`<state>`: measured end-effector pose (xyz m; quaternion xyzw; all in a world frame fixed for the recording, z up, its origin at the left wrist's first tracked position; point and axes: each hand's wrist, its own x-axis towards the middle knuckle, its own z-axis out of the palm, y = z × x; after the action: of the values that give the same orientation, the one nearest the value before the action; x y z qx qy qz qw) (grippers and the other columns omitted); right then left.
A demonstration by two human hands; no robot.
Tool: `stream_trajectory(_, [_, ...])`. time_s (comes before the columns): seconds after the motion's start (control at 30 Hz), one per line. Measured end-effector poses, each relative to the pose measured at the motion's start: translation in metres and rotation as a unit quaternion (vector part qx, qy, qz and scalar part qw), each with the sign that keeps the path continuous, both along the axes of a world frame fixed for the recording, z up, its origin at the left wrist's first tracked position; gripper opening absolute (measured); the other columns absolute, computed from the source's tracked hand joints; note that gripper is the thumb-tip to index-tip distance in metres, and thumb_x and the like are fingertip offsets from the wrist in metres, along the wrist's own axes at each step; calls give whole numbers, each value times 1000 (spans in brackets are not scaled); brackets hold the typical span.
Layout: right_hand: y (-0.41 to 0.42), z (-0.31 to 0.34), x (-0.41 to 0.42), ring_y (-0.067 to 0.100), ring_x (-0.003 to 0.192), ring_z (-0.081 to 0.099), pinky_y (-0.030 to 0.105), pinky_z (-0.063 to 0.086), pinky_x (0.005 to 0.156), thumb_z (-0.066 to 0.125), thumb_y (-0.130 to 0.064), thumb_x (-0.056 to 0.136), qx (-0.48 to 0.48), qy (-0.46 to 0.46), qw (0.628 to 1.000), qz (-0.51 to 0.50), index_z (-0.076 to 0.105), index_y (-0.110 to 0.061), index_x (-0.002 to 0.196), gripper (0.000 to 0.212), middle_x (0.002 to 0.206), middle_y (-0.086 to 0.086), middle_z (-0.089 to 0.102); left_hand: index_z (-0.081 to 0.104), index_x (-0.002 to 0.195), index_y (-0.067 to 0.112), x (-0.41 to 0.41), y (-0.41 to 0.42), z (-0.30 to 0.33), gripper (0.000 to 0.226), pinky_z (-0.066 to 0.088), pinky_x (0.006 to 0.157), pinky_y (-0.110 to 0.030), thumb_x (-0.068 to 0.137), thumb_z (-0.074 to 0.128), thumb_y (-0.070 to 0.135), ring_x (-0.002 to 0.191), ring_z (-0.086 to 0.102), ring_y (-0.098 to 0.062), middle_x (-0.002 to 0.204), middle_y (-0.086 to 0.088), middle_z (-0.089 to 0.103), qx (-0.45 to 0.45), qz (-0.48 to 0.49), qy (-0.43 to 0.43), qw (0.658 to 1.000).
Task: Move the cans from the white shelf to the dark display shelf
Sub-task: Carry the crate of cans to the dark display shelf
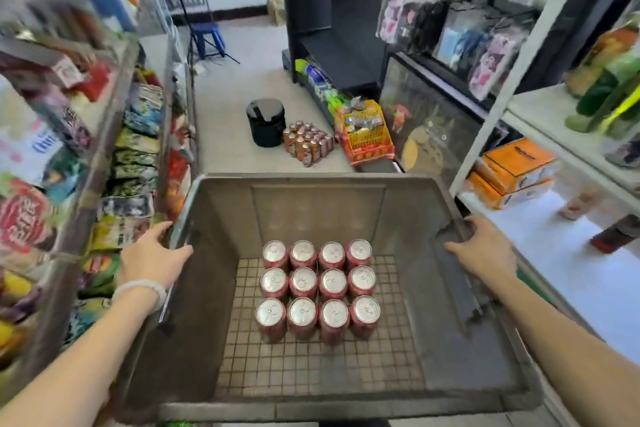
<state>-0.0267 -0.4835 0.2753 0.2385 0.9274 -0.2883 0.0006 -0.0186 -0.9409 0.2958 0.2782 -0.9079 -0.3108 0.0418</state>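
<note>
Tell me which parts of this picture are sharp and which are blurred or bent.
Head view: the cans in the grey crate and both hands, left hand and right hand, are sharp; the snack shelves at left smear with motion blur; the white shelf post leans from wide-angle distortion; glare washes its lower board.

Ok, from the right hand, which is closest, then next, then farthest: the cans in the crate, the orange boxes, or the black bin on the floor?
Measured from the right hand:
1. Cans in the crate, just to its left, down inside the grey crate it grips.
2. Orange boxes, on the white shelf ahead to the right.
3. Black bin, far ahead on the floor.
</note>
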Motion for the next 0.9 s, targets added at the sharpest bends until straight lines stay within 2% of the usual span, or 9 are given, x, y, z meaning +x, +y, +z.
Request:
stream_trajectory(0.13, [-27, -7, -96, 34, 108, 57, 39, 48, 79, 71, -28, 76, 2, -19, 999, 51, 46, -18, 131, 61, 118, 13, 62, 52, 133, 33, -46, -24, -7, 63, 53, 85, -42, 74, 73, 41, 108, 60, -33, 123, -8, 64, -14, 46, -23, 999])
stream_trajectory(0.2, [-40, -7, -145, 35, 110, 55, 38, 47, 79, 71, -27, 78, -3, -26, 998, 65, 45, -19, 132, 60, 118, 13, 61, 52, 132, 31, -73, -33, -8, 60, 53, 82, -41, 77, 72, 38, 105, 61, -34, 118, -9, 66, -13, 72, -24, 997])
stream_trajectory(0.33, [-66, -6, -233, 33, 104, 58, 35, 46, 72, 70, -24, 78, -29, -21, 995, 94, 46, -18, 130, 58, 114, 12, 64, 54, 134, 20, -128, -49, -6, 57, 41, 98, -43, 81, 73, 27, 119, 53, -38, 131, -13, 59, -17, 115, -11, 993])
stream_trajectory(0.43, [-88, -2, -295, 33, 100, 60, 33, 41, 67, 71, -25, 78, -25, -8, 994, 102, 46, -20, 129, 56, 108, 11, 65, 56, 131, 20, -171, -68, -4, 56, 41, 98, -44, 78, 74, 26, 118, 52, -40, 128, -15, 61, -24, 146, -1, 989])
stream_trajectory(0.6, [-123, -2, -388, 34, 98, 60, 36, 46, 72, 71, -26, 76, -24, -9, 993, 119, 47, -23, 125, 55, 106, 9, 65, 58, 128, 27, -247, -104, -11, 56, 46, 92, -45, 74, 75, 30, 113, 56, -38, 122, -14, 64, -26, 170, -5, 985])
stream_trajectory(0.73, [-158, -11, -468, 35, 109, 56, 40, 47, 80, 72, -26, 76, -4, -9, 991, 135, 47, -22, 127, 57, 116, 11, 63, 55, 130, 31, -316, -137, -26, 59, 46, 92, -44, 74, 73, 34, 114, 55, -38, 122, -15, 64, -26, 180, -24, 983])
stream_trajectory(0.9, [-209, -23, -579, 34, 111, 57, 42, 49, 85, 74, -31, 75, 14, -24, 991, 134, 48, -24, 128, 60, 120, 10, 63, 55, 129, 33, -421, -184, -39, 59, 49, 88, -43, 73, 73, 37, 110, 58, -38, 118, -14, 66, -25, 192, -33, 981])
